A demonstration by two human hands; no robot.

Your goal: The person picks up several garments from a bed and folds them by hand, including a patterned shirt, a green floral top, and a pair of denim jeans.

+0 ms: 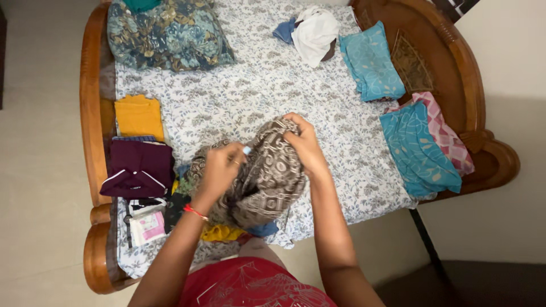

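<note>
- Folded yellow cloth [139, 116] and maroon shirt [138, 167] are lying left of the left hand [216, 170]; teal cloths [418, 149] right of the right hand [305, 146].
- Both hands are clamping the brown patterned garment [261, 179] over the bed [267, 91].

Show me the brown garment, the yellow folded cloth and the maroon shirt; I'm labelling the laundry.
brown garment [267, 182], head view, on its bunched middle
yellow cloth [138, 115], head view, on its flat top
maroon shirt [139, 165], head view, on its folded front
</note>
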